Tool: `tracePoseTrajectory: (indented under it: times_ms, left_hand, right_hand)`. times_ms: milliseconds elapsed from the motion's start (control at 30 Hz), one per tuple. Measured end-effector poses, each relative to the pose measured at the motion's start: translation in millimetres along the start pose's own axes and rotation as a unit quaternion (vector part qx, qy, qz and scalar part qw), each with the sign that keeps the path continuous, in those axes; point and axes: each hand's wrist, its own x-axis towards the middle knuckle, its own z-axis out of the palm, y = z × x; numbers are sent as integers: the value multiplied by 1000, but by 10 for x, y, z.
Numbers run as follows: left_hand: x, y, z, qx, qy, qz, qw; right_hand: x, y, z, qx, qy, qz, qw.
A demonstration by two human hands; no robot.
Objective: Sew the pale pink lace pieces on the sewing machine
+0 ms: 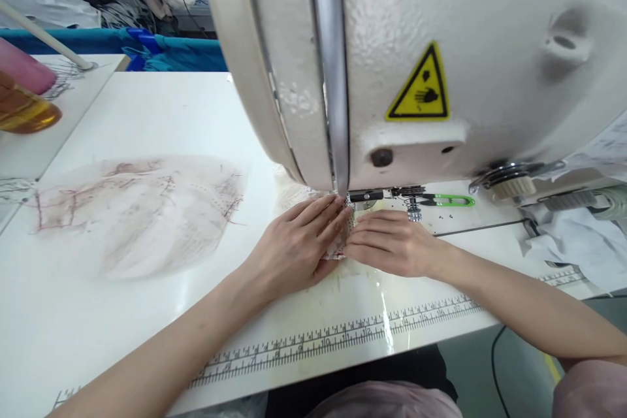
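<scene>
Two hands are meeting beneath the sewing machine [392, 19]: your left hand [296, 241] is lying flat, not clasping, over the lace fabric [336, 251], which is sitting under the machine head, in from the near edge of the sewing table [196, 114]. That palm is probably keeping the lace smooth; your right hand [392, 245] is bringing its fingers together at the fabric's right side, likely for steadying, though whether they are pinching it isn't showing. Green snips [448, 200] are lying behind it, seemingly staying handy. A sheer piece [161, 215] is resting towards the table's left edge. Beyond that edge, an amber bottle-like container [27, 108] is showing, its contents unclear.
</scene>
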Motion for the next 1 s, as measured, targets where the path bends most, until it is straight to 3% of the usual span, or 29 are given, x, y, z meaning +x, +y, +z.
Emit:
tracePoseTrajectory:
  times_ms: [400,633,1000]
  left_hand:
    - [19,-75,-20,-13,-2,0,1000]
    - [31,-63,-26,0,-7,-5,1000]
    - [32,-21,-3,17,-18,-30,999]
  right_hand:
    - [21,-17,47,7,12,-15,1000]
    - [-52,-25,91,14,6,20,1000]
    - [-41,33,24,-6,-18,21,1000]
